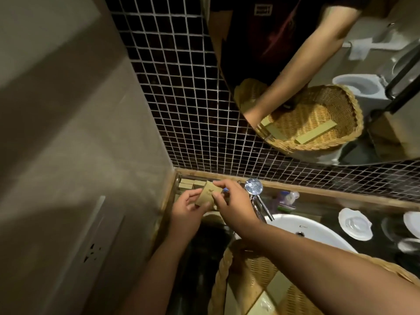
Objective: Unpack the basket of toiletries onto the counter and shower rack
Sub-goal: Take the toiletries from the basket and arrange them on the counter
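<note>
Both hands up at the back-left corner of the surface (pixel 211 246), holding one small tan box (pixel 208 195) between them. Left hand (pixel 185 209) cups it from below and the left, fingers curled round the lower edge. Right hand (pixel 234 202) pinches the top and right side, thumb on the front face. Box has a small dark wavy logo and sits tilted, not resting on anything.

Just behind the box, against the wooden ledge (pixel 318 189) under the dark mosaic tile wall (pixel 181 98), a small cluster of similar tan boxes (pixel 186 184) already stands in the corner. Exact count unclear, partly hidden by the hands.

Wicker basket (pixel 219 285) sits at the near edge, below the right forearm. At least two flat tan packets (pixel 278 285) lie inside, partly hidden by the arm.

White sink basin (pixel 306 226) right of the hands, chrome tap (pixel 254 187) at its back edge. Some small colourful bottles (pixel 286 200) behind the basin, blurred, can't read them. White round dishes (pixel 355 223) further right on the dark surface.

Mirror (pixel 375 30) above shows the basket reflection with flat packets in it. White wall socket (pixel 91 253) on the left wall.
</note>
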### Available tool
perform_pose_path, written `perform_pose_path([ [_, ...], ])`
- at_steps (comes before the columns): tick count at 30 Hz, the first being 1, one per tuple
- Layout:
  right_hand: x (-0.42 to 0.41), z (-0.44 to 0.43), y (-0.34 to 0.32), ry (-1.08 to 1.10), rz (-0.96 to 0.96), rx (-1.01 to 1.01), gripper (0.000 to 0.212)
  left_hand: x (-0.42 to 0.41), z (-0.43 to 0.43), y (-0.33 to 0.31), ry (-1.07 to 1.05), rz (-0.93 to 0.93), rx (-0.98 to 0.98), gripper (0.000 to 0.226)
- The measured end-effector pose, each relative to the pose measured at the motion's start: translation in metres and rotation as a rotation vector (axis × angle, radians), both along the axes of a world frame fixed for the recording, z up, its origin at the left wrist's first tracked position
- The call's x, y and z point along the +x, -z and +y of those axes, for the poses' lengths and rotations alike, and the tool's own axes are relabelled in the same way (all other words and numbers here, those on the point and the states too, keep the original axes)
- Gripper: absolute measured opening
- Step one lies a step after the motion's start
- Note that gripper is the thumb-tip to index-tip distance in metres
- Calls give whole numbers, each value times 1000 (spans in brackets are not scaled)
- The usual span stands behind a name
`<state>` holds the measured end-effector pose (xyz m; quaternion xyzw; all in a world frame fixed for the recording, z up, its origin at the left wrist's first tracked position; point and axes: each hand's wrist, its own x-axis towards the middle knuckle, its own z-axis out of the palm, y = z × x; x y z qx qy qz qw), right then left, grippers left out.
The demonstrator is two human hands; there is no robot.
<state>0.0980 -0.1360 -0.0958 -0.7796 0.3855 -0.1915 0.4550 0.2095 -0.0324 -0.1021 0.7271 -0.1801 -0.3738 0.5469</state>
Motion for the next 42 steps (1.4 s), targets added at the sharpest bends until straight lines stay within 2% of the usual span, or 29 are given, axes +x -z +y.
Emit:
perform_pose_path([
  [2,15,-3,6,-24,42,-8,19,8,-5,7,14,-190,59,34],
  [6,40,-4,18,-70,135,-83,27,22,-8,23,130,-724,299,45],
  [8,48,-5,19,-119,191,-111,33,24,-6,31,208,-831,457,55],
  [11,51,-9,22,-164,298,-107,45,25,-5,43,289,-900,638,48],
  [14,50,-12,29,-168,382,-112,53,24,-2,55,355,-956,693,50],
  [17,58,-20,35,-217,480,-101,54,25,-3,67,399,-1020,704,53],
  [21,74,-24,45,-277,609,-117,50,26,-1,76,403,-1107,810,61],
  [24,81,-24,54,-272,561,-141,52,27,1,82,427,-1127,791,64],
  [27,88,-28,58,-274,594,-156,49,28,1,86,440,-1163,754,80],
  [32,72,-17,64,-353,561,-190,70,30,-3,95,452,-1211,788,85],
  [35,60,-14,66,-466,649,-241,89,33,-2,96,455,-1213,799,85],
  [42,43,-7,63,-594,679,-234,95,35,-6,100,492,-1191,835,86],
])
